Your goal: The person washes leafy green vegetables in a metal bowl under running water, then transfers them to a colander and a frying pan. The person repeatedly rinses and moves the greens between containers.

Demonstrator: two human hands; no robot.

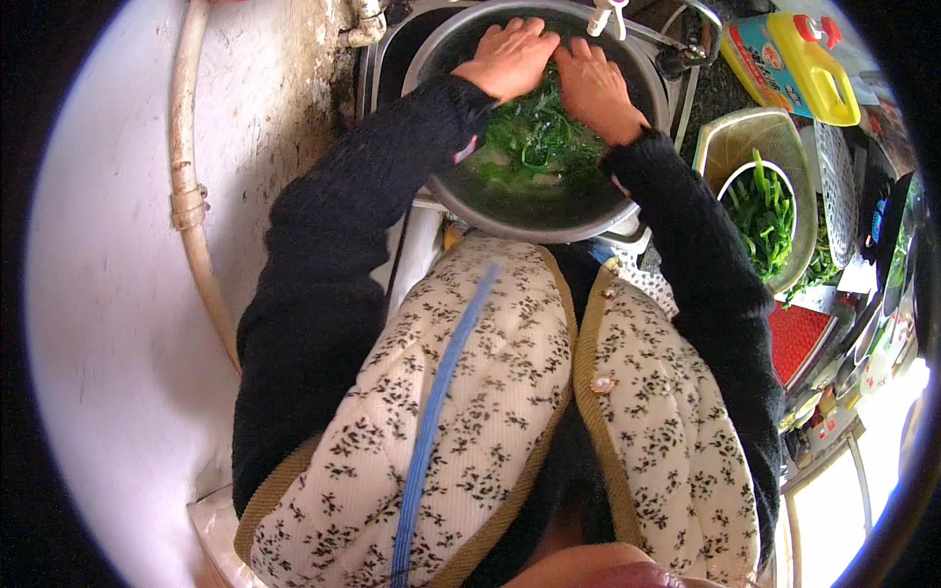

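Observation:
A large round metal basin [507, 226] rests over the sink, holding water and dark green leafy vegetables [537, 140]. Over the basin's far part, my left hand [518, 55] lies palm down, its fingertips towards the far rim. Beside it, thumb side close to the left, is my right hand [594, 84], also palm down above the greens. What is under the palms is hidden, so I cannot tell whether either hand grips any leaves. A white tap spout [604, 18] comes down just beyond the right hand.
To the right, a mesh-patterned basket [807, 220] holds a white bowl [724, 192] of cut green stalks [761, 220]. Behind it lies a yellow plastic jug [838, 95] with a red cap. Further down are a red board-like item [798, 338] and clutter. A pipe [184, 147] runs along the left wall.

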